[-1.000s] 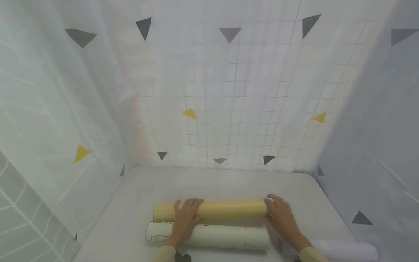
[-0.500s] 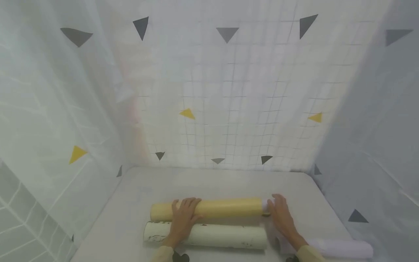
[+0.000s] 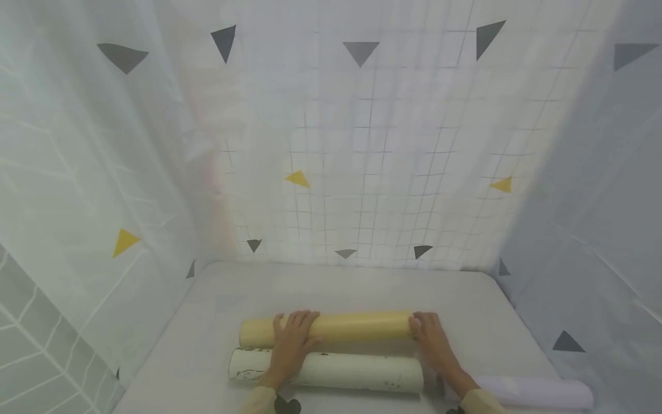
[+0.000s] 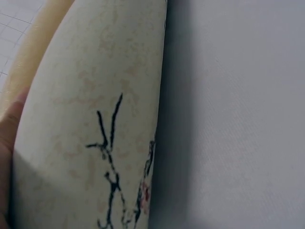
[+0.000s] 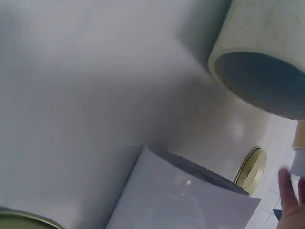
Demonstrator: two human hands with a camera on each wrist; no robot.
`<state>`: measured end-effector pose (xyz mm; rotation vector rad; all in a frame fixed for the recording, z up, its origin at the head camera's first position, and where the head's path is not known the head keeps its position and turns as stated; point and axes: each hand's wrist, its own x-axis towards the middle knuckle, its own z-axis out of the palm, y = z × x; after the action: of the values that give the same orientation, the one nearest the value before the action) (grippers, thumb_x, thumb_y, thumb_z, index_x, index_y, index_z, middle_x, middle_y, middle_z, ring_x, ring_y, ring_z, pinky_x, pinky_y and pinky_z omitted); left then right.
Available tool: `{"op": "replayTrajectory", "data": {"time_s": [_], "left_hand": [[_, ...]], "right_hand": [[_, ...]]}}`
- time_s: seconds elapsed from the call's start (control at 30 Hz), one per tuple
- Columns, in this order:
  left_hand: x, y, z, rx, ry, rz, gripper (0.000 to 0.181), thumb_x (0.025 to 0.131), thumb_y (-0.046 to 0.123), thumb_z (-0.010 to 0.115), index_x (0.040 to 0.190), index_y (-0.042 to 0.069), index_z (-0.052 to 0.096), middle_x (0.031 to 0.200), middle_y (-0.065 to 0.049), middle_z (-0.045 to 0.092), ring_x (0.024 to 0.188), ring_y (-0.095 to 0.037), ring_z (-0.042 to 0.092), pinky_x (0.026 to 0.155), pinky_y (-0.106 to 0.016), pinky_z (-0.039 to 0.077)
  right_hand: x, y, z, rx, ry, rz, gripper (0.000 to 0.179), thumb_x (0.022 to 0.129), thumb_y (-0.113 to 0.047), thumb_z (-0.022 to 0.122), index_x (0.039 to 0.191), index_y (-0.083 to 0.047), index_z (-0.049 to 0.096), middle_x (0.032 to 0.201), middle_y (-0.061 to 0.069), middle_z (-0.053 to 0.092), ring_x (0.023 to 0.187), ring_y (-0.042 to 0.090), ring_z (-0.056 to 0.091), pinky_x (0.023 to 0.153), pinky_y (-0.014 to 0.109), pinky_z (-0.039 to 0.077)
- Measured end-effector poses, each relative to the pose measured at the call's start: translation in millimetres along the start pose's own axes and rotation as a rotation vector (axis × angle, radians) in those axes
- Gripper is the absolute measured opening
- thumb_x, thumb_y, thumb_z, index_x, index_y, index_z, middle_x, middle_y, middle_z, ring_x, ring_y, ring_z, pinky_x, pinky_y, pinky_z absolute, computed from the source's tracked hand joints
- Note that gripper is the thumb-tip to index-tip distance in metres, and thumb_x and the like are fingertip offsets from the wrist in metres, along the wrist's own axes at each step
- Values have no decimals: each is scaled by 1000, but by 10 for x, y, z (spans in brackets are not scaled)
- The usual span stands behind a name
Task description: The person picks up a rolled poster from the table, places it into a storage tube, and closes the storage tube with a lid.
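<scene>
A yellow tube (image 3: 362, 326) lies crosswise on the table. My left hand (image 3: 291, 345) grips it left of the middle, fingers over the top and thumb on the near side. At its right end is my right hand (image 3: 434, 342), fingers extended against that end. In the right wrist view, a pale roll (image 5: 299, 163) shows at the tube's mouth beside these fingers (image 5: 287, 191). A white tube (image 3: 362, 372) with dark branch patterns lies in front, parallel, under my left forearm. Its right end (image 5: 259, 81) is uncapped.
A pale lavender roll (image 3: 543, 393) lies at the right front. A round gold lid (image 5: 251, 170) stands near it, with another gold rim (image 5: 28, 220) at lower left. White curtains with triangles (image 3: 360, 53) surround the white table (image 3: 336, 287).
Half a second ago a pale roll stuck out of the yellow tube's right end. My right hand has moved left against that end, and the roll no longer shows from above. My left hand stays.
</scene>
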<state>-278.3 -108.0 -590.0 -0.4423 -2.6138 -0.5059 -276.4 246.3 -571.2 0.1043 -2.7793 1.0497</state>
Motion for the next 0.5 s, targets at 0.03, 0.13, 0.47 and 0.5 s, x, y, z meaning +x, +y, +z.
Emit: {"op": "replayTrajectory", "data": {"time_s": [0.03, 0.13, 0.47, 0.5], "left_hand": [[-1, 1, -5, -4, 0, -2, 61, 85, 55, 66, 138, 26, 59, 133, 2, 66, 128, -21, 58, 114, -69, 30], [0, 0, -2, -5, 1, -1, 62, 83, 55, 66, 137, 25, 59, 133, 2, 66, 128, -22, 58, 114, -69, 29], [-6, 7, -20, -16, -15, -8, 63, 83, 56, 66, 137, 25, 60, 132, 1, 67, 127, -22, 59, 115, -69, 29], [-5, 9, -27, -18, -16, -7, 63, 82, 55, 66, 137, 25, 59, 132, 1, 67, 127, -22, 59, 115, -69, 29]], "right_hand": [[-2, -7, 9, -7, -14, -2, 58, 113, -41, 28, 140, 6, 49, 137, 26, 49, 121, 40, 58, 107, 63, 47], [-2, -24, 36, -18, -52, 12, 60, 112, -43, 29, 141, 6, 49, 134, 24, 51, 116, 35, 59, 105, 60, 50], [14, -92, 118, 74, -66, 110, 61, 112, -43, 30, 140, 9, 45, 129, 24, 56, 114, 31, 57, 104, 56, 49], [14, -94, 125, 85, -58, 103, 60, 112, -41, 30, 140, 10, 45, 131, 26, 56, 117, 34, 57, 107, 58, 47]]}}
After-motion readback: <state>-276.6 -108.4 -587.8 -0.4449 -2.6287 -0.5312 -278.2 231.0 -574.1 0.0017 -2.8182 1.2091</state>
